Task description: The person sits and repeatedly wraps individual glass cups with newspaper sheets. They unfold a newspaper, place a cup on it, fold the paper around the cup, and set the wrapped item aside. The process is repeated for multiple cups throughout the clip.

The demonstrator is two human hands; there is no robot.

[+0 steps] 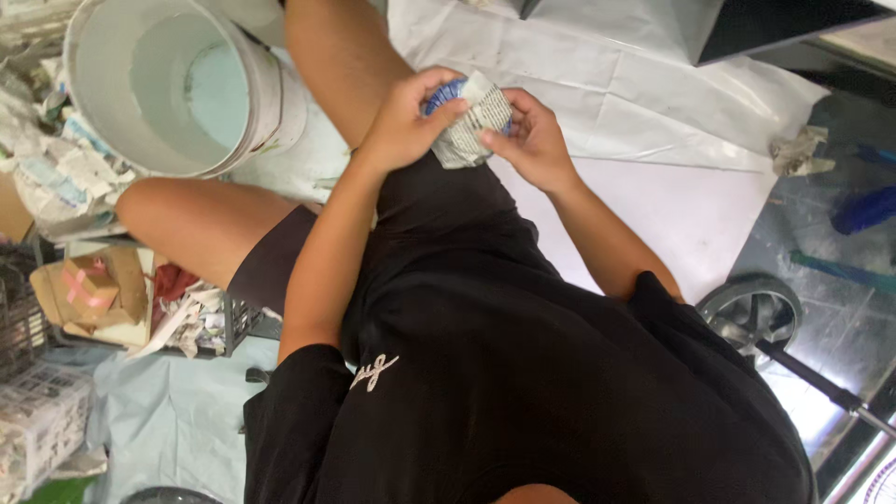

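Note:
I sit with both hands raised over my knee. My left hand (pixel 406 121) and my right hand (pixel 532 140) together hold a small object wrapped in newspaper (pixel 471 126); a blue part of it shows at the top between my fingers. My left thumb and fingers press on its upper left side, and my right fingers pinch the paper on its right side. What lies under the paper is mostly hidden.
A large white bucket (pixel 168 84) stands at the upper left beside my leg. Newspaper scraps (pixel 56 177), a small cardboard box with a pink ribbon (pixel 89 285) and a wire basket (pixel 219 322) lie at the left. A white sheet (pixel 653 103) covers the floor ahead; a fan (pixel 756 313) stands right.

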